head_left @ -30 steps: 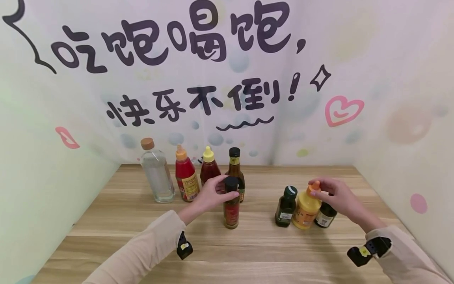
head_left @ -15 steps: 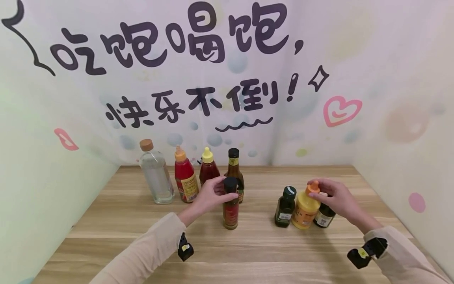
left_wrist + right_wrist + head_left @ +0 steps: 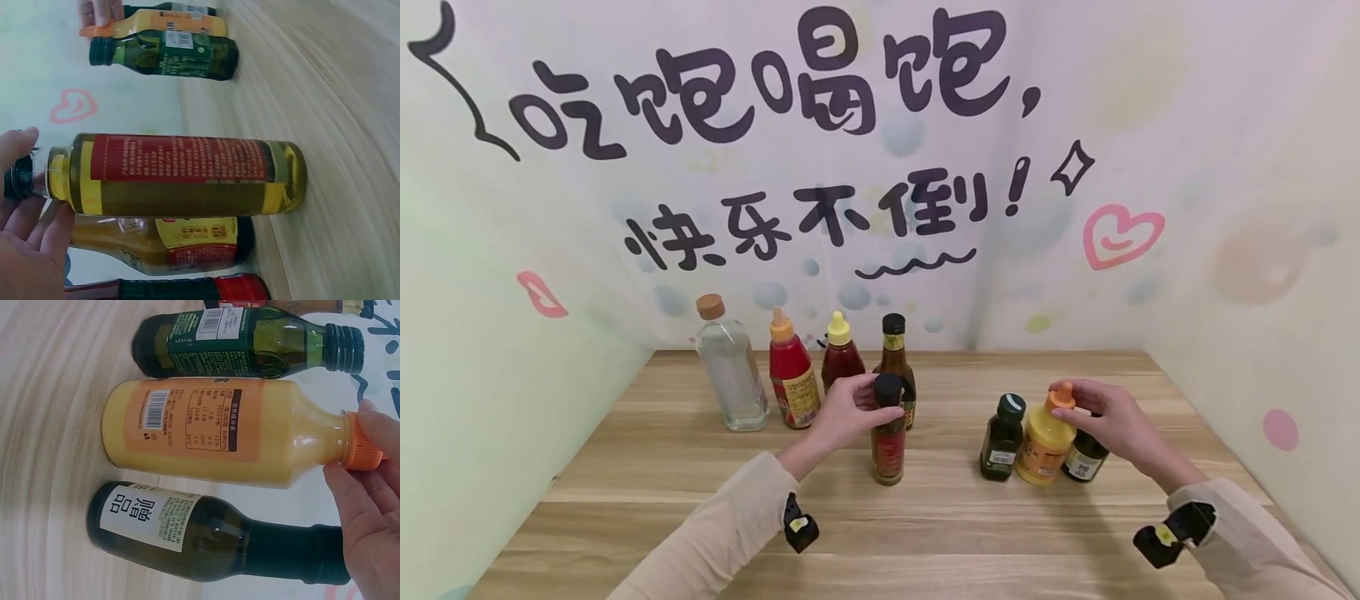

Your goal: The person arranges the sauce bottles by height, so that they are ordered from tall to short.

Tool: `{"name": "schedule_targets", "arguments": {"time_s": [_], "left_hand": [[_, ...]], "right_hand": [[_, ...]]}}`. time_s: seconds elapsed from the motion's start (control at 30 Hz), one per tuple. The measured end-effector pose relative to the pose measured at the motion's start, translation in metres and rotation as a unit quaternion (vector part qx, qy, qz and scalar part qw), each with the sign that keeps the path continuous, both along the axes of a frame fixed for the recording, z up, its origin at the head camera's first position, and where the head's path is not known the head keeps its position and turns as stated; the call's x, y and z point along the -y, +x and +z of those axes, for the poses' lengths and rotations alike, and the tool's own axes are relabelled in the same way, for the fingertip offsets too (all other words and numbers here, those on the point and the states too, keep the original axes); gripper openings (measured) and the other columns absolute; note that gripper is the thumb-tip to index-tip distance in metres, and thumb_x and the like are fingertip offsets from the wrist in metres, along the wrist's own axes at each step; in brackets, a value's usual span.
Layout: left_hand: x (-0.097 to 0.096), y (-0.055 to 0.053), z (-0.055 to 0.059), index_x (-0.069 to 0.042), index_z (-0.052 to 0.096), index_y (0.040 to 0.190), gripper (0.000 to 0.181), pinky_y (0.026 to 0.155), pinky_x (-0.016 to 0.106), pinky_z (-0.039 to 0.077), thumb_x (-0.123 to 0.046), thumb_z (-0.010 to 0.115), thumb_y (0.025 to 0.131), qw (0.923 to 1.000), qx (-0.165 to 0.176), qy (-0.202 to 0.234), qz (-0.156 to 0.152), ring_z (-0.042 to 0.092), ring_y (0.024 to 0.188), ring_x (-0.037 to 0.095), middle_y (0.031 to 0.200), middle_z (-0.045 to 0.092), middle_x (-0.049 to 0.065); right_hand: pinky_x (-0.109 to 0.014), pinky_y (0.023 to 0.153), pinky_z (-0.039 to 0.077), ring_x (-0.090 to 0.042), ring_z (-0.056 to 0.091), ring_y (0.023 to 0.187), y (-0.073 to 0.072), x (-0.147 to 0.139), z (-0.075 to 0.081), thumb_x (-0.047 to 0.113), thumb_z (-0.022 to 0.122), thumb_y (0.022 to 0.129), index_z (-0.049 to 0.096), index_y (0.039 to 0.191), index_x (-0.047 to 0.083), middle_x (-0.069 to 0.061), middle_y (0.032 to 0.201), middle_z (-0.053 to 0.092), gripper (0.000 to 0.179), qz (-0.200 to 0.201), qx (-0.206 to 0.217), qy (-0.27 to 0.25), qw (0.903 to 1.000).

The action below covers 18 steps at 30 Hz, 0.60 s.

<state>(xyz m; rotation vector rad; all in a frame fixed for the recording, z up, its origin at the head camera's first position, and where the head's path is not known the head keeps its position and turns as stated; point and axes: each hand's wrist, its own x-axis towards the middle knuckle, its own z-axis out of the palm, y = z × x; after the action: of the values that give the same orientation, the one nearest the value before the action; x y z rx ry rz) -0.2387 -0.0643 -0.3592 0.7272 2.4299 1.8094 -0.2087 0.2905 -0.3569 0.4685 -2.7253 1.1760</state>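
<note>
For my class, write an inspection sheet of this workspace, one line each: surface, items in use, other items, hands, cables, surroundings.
Surface: wood-grain table; every bottle in view is upright.
Items in use: red-labelled bottle and yellow bottle.
Other items: clear bottle, red bottle, yellow-capped bottle and brown bottle along the back; green bottle and dark bottle on either side of the yellow bottle.
Hands: left hand grips the red-labelled bottle near its top; right hand grips the yellow bottle near its top.
Cables: nothing seen.
Surroundings: lettered backdrop behind the table.
</note>
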Motion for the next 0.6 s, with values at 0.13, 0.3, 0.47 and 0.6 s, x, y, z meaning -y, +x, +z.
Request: {"name": "schedule_targets", "arguments": {"time_s": [0.13,0.3,0.47,0.6], "left_hand": [[0.001,0.0,0.0,0.001,0.059,0.109,0.038,0.075,0.032,0.05,-0.012,0.07,0.075,0.9999,0.011,-0.004,0.008,0.062,0.088,0.023,0.102,0.062,0.015],[0.002,0.001,0.004,0.001,0.059,0.109,0.038,0.074,0.032,0.05,-0.012,0.07,0.076,0.9997,0.022,0.0,0.013,0.062,0.086,0.022,0.101,0.063,0.015],[-0.001,0.0,0.017,0.002,0.061,0.107,0.036,0.074,0.031,0.05,-0.012,0.071,0.075,0.9996,0.016,0.022,0.012,0.063,0.083,0.019,0.097,0.065,0.013],[-0.005,0.005,0.033,0.001,0.062,0.106,0.033,0.076,0.031,0.05,-0.011,0.07,0.075,0.9998,0.009,0.02,0.005,0.063,0.084,0.019,0.098,0.065,0.012]], "right_hand": [[-0.033,0.075,0.05,-0.034,0.055,0.101,0.0,0.001,-0.001,0.02,0.062,0.084,0.053,0.116,-0.003,-0.021,0.109,0.058,0.041,0.002,0.003,-0.002,1.0],[-0.033,0.075,0.05,-0.035,0.055,0.099,0.0,0.002,0.0,0.019,0.062,0.083,0.053,0.115,-0.004,-0.021,0.107,0.058,0.04,0.003,-0.005,0.0,1.0],[-0.034,0.074,0.05,-0.036,0.055,0.099,0.0,0.001,0.0,0.018,0.062,0.083,0.053,0.115,-0.005,-0.022,0.107,0.058,0.04,0.006,-0.014,0.005,0.9999],[-0.034,0.075,0.05,-0.035,0.055,0.1,0.001,0.0,0.001,0.017,0.062,0.083,0.053,0.116,-0.005,-0.022,0.108,0.058,0.041,0.003,-0.012,0.007,0.9999]]}}
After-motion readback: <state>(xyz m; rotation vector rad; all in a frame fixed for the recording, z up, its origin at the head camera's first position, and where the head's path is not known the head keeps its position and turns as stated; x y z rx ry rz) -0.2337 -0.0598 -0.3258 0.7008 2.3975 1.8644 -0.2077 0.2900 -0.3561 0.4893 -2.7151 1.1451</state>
